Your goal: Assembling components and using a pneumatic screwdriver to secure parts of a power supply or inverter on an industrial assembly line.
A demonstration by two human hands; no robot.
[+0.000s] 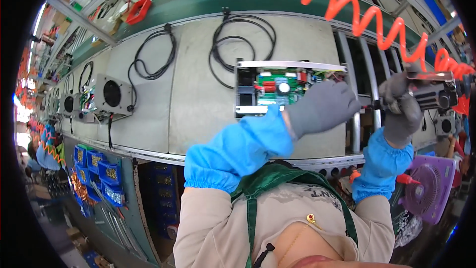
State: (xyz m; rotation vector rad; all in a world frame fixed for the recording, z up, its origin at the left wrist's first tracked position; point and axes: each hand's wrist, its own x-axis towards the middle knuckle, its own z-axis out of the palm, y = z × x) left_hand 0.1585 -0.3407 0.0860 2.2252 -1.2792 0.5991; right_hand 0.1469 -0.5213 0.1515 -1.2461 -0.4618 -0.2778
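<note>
An open metal chassis with a green circuit board lies on the bench in front of me, with red, white and black components showing. My left hand, in a grey glove, reaches over its right end, fingers curled; what they hold there is hidden. To its right, my gloved right hand is wrapped round a silver and black air screwdriver. The tool lies level, its thin bit pointing left toward my left fingers. Whether the bit touches anything cannot be made out.
A coiled orange air hose hangs across the upper right. Black cables lie behind the chassis. Metal rails run past its right end. Further left stands a unit with a black fan; blue screw bins hang below the bench. A purple fan stands lower right.
</note>
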